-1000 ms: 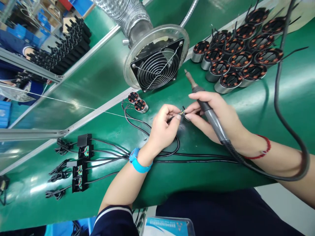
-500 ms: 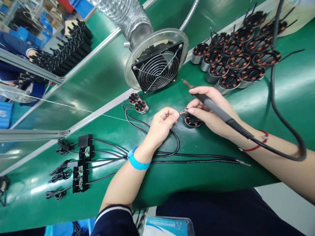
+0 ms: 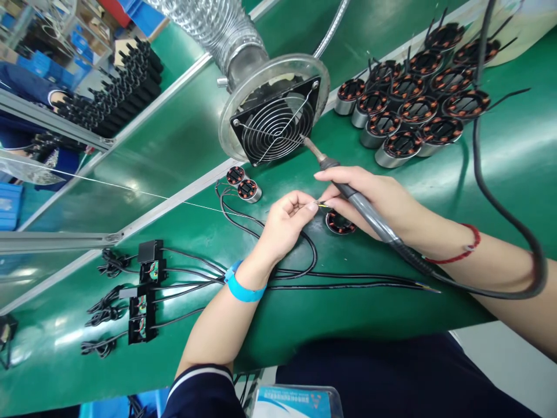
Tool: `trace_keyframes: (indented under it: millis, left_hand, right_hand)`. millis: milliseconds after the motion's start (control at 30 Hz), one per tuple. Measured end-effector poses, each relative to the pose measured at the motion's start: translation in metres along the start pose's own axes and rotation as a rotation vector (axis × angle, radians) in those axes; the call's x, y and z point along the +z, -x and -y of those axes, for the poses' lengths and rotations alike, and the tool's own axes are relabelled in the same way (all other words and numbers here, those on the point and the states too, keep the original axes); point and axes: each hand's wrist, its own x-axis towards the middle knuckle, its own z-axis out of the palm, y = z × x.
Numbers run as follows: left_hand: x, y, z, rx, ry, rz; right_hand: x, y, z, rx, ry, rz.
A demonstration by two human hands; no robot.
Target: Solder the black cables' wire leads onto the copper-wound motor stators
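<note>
My left hand (image 3: 289, 220) is closed, its thumb and forefinger pinching thin wires (image 3: 322, 204), one of them yellow. My right hand (image 3: 361, 194) holds a soldering iron (image 3: 368, 215) whose tip points up and left, in front of the fan grille. The right fingertips also meet at the wires, close against the left ones. Just below them, a motor stator (image 3: 339, 222) with copper windings sits on the green bench, partly hidden by the right hand. A black cable (image 3: 311, 247) loops from beneath the left hand.
Above my hands stands a fume extractor fan (image 3: 278, 128) on a foil duct. Many stators (image 3: 400, 145) crowd the upper right; a pair (image 3: 249, 188) sits left. Black boxes with circuit boards (image 3: 145, 302) and cables lie at left. The iron's cord (image 3: 478, 162) hangs at right.
The soldering iron has swung left, so its tip now overlaps the fan's edge. My right fingers have closed in toward the left fingertips. The left hand is nearly still.
</note>
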Motion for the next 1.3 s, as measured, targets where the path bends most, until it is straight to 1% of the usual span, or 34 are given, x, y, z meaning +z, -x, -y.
trace_keyframes:
  millis: [167, 267, 333, 433, 500, 533, 667, 733, 833, 900, 967, 1033, 1100, 1167, 1300]
  left_hand:
    - [-0.001, 0.0, 0.0, 0.019, -0.005, 0.013]
    - [-0.002, -0.001, 0.001, 0.015, -0.018, 0.013]
    - [-0.002, -0.001, 0.001, 0.005, -0.02, -0.004]
    - [-0.001, -0.001, 0.001, -0.008, -0.01, -0.043]
    - [0.0, -0.001, 0.001, -0.018, -0.004, -0.063]
    - [0.0, -0.001, 0.001, -0.025, -0.004, -0.072]
    - [0.001, -0.001, -0.001, -0.052, 0.016, -0.111]
    - [0.001, -0.001, -0.002, -0.07, 0.032, -0.128]
    - [0.001, -0.001, -0.003, -0.077, 0.026, -0.123]
    - [0.002, -0.001, -0.004, -0.078, 0.001, -0.104]
    - [0.003, 0.0, -0.005, -0.083, -0.037, -0.077]
    - [0.004, 0.0, -0.005, -0.077, -0.079, -0.053]
    - [0.005, 0.001, -0.004, -0.067, -0.105, -0.04]
    - [0.006, 0.0, -0.003, -0.074, -0.107, -0.043]
    - [0.006, 0.0, -0.003, -0.112, -0.071, -0.059]
  right_hand:
    - [0.004, 0.002, -0.004, 0.159, -0.163, -0.038]
    - [0.005, 0.0, -0.004, 0.245, -0.19, -0.054]
    - [0.006, 0.0, -0.003, 0.266, -0.195, -0.048]
    - [0.005, 0.004, -0.002, 0.258, -0.153, -0.102]
    - [0.004, 0.009, 0.001, 0.247, -0.06, -0.169]
    - [0.004, 0.013, 0.003, 0.232, -0.008, -0.172]
    - [0.009, 0.02, 0.013, 0.11, 0.194, -0.081]
    - [0.013, 0.019, 0.015, 0.095, 0.245, -0.08]
    - [0.017, 0.014, 0.012, 0.144, 0.181, -0.087]
    - [0.015, 0.01, 0.009, 0.144, 0.162, -0.074]
    - [0.011, 0.009, 0.008, 0.086, 0.28, -0.059]
    - [0.005, 0.009, 0.009, 0.031, 0.465, -0.054]
    - [0.001, 0.011, 0.012, 0.019, 0.564, -0.048]
    - [0.0, 0.013, 0.014, 0.036, 0.504, -0.049]
    - [0.002, 0.017, 0.01, 0.109, 0.21, -0.098]
